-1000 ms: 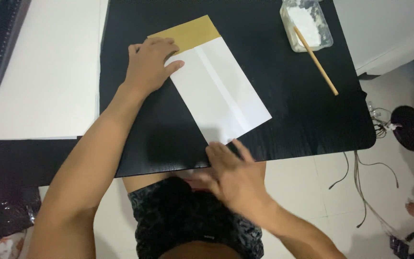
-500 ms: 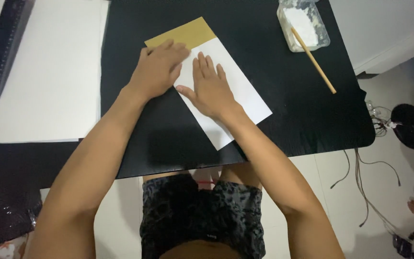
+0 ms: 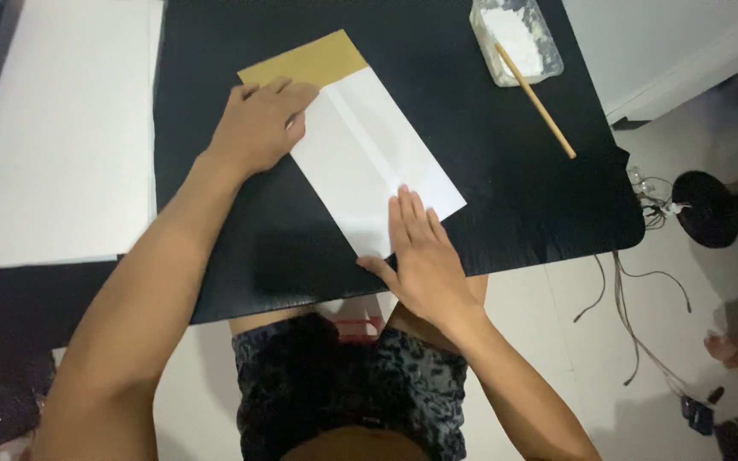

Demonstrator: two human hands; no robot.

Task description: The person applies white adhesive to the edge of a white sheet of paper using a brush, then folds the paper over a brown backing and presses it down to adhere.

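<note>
Both flat, open hands, left hand (image 3: 258, 128) and right hand (image 3: 420, 252), should press the folded paper (image 3: 369, 162) evenly on the tabletop (image 3: 514, 196), gripping nothing

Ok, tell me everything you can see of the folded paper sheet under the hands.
The paper sheet lies flat and diagonal on the black table. It looks like thin paper, white on the folded-over part with a lengthwise crease, gold-brown on the strip showing at its far end. The left hand presses flat near the gold end; the right hand lies flat on the near corner, fingers spread.
</note>
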